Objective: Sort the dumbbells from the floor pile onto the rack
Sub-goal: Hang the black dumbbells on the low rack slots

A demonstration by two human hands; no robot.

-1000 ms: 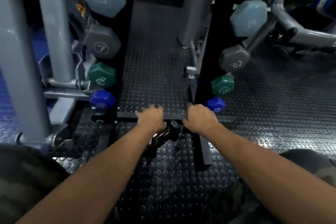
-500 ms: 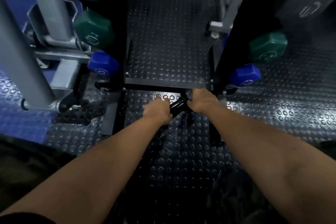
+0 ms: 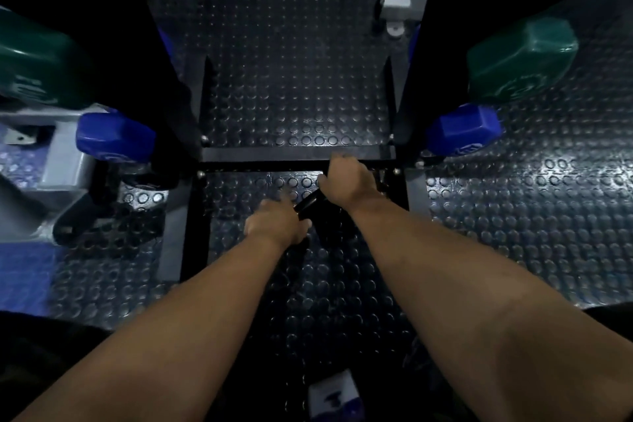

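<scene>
Both hands (image 3: 310,202) grip a black dumbbell (image 3: 309,203).

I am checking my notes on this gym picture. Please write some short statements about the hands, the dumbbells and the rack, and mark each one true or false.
1. Both hands are on a black dumbbell low at the rack base. True.
2. The left hand is raised toward a green dumbbell. False: it is down at the black dumbbell.
3. A blue dumbbell head sits below a green head on the right side. True.
4. The floor is smooth wood. False: it is dark studded rubber matting.
5. The right hand is nearer the rack's crossbar than the left. True.
</scene>
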